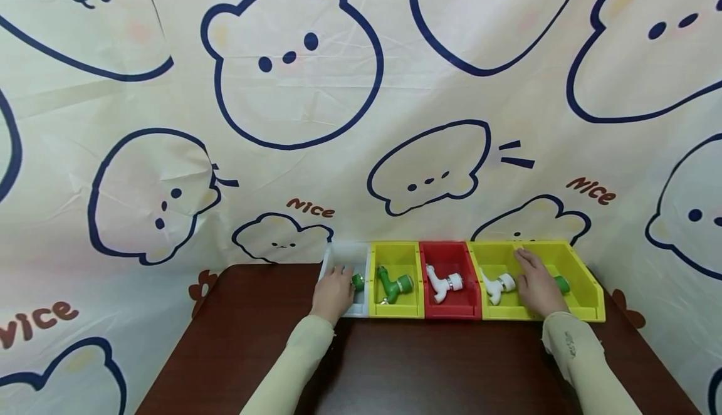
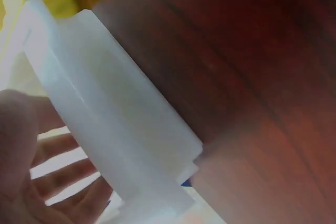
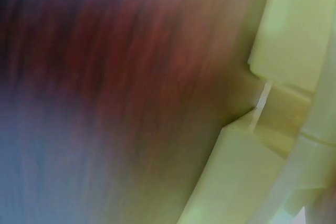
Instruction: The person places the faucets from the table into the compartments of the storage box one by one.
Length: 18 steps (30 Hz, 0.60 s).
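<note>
In the head view my left hand point(image 1: 333, 293) is over the white bin point(image 1: 346, 252) at the row's left end, beside a partly hidden green fitting point(image 1: 358, 282). Its fingers point(image 2: 63, 148) are spread behind the bin's wall in the left wrist view, with nothing visible between them. Over the yellow bins point(image 1: 591, 299) at the right end, my right hand point(image 1: 538, 283) reaches with extended fingers. A white plastic tap point(image 1: 496, 286) lies to its left, and a green piece point(image 1: 562, 284) shows partly behind it. The right wrist view has bin edges, no fingers.
Between the hands, a green tap point(image 1: 395, 284) lies in a yellow bin point(image 1: 396, 252) and a white tap point(image 1: 444, 283) in a red bin point(image 1: 444, 252). The bins stand along the back of a dark brown table point(image 1: 440, 365), against a cartoon-printed cloth point(image 1: 293, 170).
</note>
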Tool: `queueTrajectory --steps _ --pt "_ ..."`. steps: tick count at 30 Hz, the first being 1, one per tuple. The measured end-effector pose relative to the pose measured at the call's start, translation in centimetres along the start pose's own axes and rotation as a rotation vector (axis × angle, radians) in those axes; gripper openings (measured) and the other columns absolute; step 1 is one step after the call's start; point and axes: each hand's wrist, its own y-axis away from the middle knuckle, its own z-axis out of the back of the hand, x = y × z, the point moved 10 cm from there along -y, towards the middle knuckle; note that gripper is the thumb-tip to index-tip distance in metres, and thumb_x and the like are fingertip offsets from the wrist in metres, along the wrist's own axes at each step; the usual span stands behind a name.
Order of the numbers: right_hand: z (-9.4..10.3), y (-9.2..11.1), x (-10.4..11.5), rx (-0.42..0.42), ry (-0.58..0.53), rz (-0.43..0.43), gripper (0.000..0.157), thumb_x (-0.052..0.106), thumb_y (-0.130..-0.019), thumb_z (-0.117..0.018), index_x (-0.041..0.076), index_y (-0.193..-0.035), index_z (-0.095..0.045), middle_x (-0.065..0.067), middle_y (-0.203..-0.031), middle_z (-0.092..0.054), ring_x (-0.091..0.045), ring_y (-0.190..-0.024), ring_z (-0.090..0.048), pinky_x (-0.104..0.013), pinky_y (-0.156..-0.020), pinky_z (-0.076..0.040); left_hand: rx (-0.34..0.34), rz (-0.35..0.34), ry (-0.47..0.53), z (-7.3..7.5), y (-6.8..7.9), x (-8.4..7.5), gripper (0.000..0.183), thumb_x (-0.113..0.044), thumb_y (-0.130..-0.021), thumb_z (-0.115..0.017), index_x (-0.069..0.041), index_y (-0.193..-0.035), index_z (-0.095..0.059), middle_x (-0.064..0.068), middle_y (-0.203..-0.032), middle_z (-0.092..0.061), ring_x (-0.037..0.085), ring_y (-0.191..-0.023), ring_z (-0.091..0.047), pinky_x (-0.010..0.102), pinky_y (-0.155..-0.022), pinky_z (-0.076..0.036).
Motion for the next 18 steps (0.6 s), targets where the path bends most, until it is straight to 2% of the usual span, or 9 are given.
queueTrajectory --steps 4,7,12,15,18 --pt "-0.1 0.0 -0.6 0.033 -0.017 -0.004 0.061 0.008 -0.105 -0.05 -0.003 -0.161 -0.029 -0.028 -0.164 -0.026 -0.053 -0.148 -0.028 -0.071 -0.113 -0.029 -0.129 -0.079 -0.043 1.9 0.6 -0.2 0.037 -0.03 -0.094 -0.076 -0.014 -0.127 -0.071 0.009 -0.123 -0.071 0.029 -0.116 -0.065 0.045 -0.096 -0.056" --pt "-0.1 0.0 -0.6 0.052 -0.02 0.017 0.064 0.011 -0.104 -0.054 -0.002 -0.161 -0.029 -0.029 -0.165 -0.026 -0.054 -0.148 -0.027 -0.071 -0.113 -0.029 -0.181 -0.115 -0.066 3.3 1.2 0.2 0.047 -0.035 -0.094 -0.075 -0.018 -0.137 -0.068 0.007 -0.138 -0.067 0.03 -0.13 -0.06 0.047 -0.108 -0.049" --pt "1.0 0.4 0.6 0.026 0.006 0.089 0.064 0.014 -0.104 -0.059 0.001 -0.161 -0.032 -0.029 -0.163 -0.03 -0.054 -0.147 -0.028 -0.072 -0.111 -0.029 -0.253 -0.111 -0.063 5.5 2.6 2.3 0.061 -0.044 -0.095 -0.072 -0.024 -0.15 -0.057 0.007 -0.153 -0.056 0.032 -0.142 -0.049 0.051 -0.117 -0.039" --pt "2.2 1.0 1.9 -0.002 0.033 0.124 0.065 0.019 -0.104 -0.06 0.002 -0.161 -0.034 -0.029 -0.162 -0.033 -0.054 -0.147 -0.029 -0.072 -0.112 -0.028 -0.303 -0.107 -0.05 6.6 3.8 3.9 0.067 -0.046 -0.093 -0.073 -0.024 -0.153 -0.053 0.008 -0.156 -0.053 0.033 -0.143 -0.047 0.053 -0.117 -0.036" --pt "3.5 1.8 3.0 -0.028 0.06 0.129 0.068 0.027 -0.105 -0.06 0.005 -0.162 -0.032 -0.027 -0.163 -0.033 -0.051 -0.149 -0.027 -0.071 -0.114 -0.026 -0.315 -0.097 -0.04 7.4 4.9 5.5 0.07 -0.048 -0.093 -0.071 -0.025 -0.156 -0.05 0.007 -0.159 -0.05 0.033 -0.144 -0.046 0.054 -0.118 -0.033"
